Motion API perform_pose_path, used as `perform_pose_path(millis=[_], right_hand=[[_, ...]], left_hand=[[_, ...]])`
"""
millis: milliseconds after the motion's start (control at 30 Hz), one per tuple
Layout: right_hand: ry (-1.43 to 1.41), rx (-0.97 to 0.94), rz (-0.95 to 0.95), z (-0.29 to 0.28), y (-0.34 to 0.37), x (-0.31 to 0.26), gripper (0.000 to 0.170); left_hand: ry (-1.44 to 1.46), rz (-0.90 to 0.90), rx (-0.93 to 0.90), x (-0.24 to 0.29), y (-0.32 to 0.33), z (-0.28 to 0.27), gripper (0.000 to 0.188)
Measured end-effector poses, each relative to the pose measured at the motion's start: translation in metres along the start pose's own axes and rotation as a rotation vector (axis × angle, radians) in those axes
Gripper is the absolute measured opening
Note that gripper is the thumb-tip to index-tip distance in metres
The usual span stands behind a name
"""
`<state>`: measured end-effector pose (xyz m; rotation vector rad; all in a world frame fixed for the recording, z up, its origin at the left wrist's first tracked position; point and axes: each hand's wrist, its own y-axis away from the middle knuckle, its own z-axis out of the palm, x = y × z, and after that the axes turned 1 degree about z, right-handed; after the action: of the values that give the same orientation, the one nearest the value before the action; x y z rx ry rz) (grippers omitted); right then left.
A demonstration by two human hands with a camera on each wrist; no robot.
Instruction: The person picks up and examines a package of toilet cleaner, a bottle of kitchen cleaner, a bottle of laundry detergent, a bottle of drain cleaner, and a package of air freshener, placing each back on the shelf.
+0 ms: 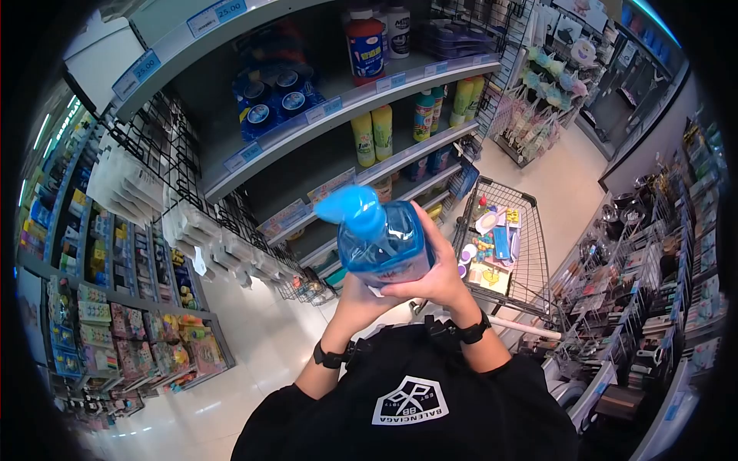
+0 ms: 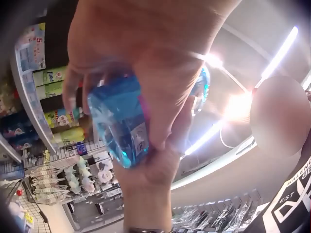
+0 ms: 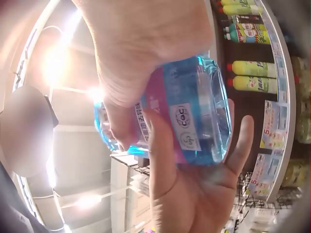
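A clear blue pump bottle (image 1: pixel 384 250) with a bright blue pump head (image 1: pixel 357 211) is held up before the chest by both hands. On the far side in the head view, my right hand (image 1: pixel 442 276) grips the bottle's side, fingers along it. My left hand (image 1: pixel 363 298) holds it from the near left, partly hidden behind the bottle. In the right wrist view, the left thumb (image 3: pixel 160 136) lies across the pink label (image 3: pixel 160 102), which carries white printed patches. The bottle's base (image 2: pixel 109 126) faces outward in the left wrist view.
Shelves (image 1: pixel 307 123) of cleaning bottles and blue tubs rise ahead. A wire shopping cart (image 1: pixel 526 269) holding several goods stands to the right. Racks of hanging packs (image 1: pixel 138 338) line the left, and utensil racks (image 1: pixel 646 300) the right. Pale floor (image 1: pixel 261 346) shows between.
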<state>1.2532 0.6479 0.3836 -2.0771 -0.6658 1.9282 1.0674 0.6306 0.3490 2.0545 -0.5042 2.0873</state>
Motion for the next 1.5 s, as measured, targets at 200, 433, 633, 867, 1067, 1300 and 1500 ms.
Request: perform_pose_path(millis=[200, 433, 633, 867, 1067, 1300, 1500], right_hand=[[0.338, -0.023, -0.386, -0.03, -0.006, -0.007, 0.082], [0.345, 0.037, -0.24, -0.054, 0.015, 0.003, 0.076], [0.446, 0.175, -0.12, -0.076, 0.031, 0.025, 0.095], [0.014, 0.603, 0.436, -0.098, 0.04, 0.073, 0.099], [0.102, 0.583, 0.483, -0.159, 0.016, 0.126, 0.092], [0.485, 0.516, 0.287, -0.266, -0.048, 0.248, 0.073], [0.737, 0.51, 0.252, -0.335, -0.111, 0.378, 0.079]], left_hand=[[-0.31, 0.648, 0.205, -0.023, -0.055, -0.003, 0.081], [-0.712, 0.729, 0.301, -0.004, -0.094, -0.001, 0.066], [-0.639, 0.399, 0.07, -0.021, -0.111, 0.029, 0.057], [-0.781, 0.279, -0.03, -0.066, -0.136, 0.067, 0.063], [-0.699, 0.109, 0.124, -0.124, -0.166, 0.134, 0.098], [-0.953, -0.301, -0.549, -0.225, -0.124, 0.17, 0.096], [-0.673, -0.873, -0.645, -0.269, -0.122, 0.185, 0.088]])
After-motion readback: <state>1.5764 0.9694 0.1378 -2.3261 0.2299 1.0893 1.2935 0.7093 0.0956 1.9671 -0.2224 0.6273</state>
